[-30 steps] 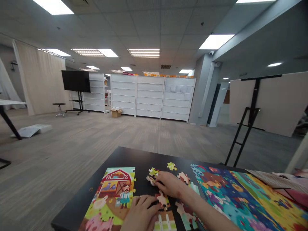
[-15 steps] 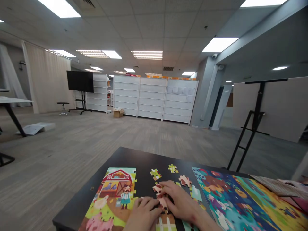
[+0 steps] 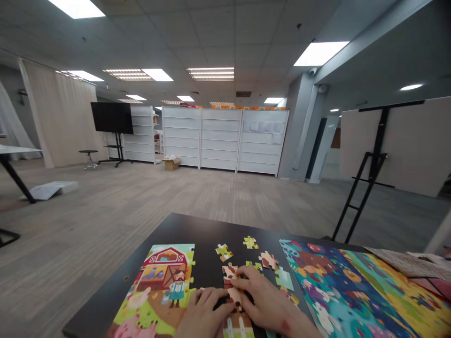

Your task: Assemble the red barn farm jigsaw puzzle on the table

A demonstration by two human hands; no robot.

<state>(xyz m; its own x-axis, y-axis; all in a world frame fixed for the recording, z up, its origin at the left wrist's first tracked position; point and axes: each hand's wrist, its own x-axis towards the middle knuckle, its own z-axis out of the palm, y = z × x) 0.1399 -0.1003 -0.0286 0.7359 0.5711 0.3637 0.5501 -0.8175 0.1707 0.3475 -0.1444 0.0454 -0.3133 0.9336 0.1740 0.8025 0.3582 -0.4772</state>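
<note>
In the head view, two brown-and-white cow-patterned jigsaw pieces (image 3: 230, 271) sit at the upper end of a narrow joined puzzle strip (image 3: 240, 327). My right hand (image 3: 264, 298) has its index finger and thumb closed on these pieces from the right. From the left, my left hand (image 3: 204, 310) steadies the strip, its thumb on the edge and its fingers bent; part of the strip is hidden beneath. Left of it lies an assembled farm puzzle section (image 3: 155, 293) with a red barn and a farmer.
Loose jigsaw pieces (image 3: 224, 252) lie beyond my hands, among them a pink-brown piece (image 3: 268, 260) and a pale-green one (image 3: 284, 279). Colourful picture sheets (image 3: 327, 286) cover the black table's (image 3: 116, 291) right side. A black stand (image 3: 369, 188) rises behind.
The upper cow-patterned piece now lies straighter and closer to the strip. My hands stay close together, with the right fingers shifted slightly. The camera view has moved a little.
</note>
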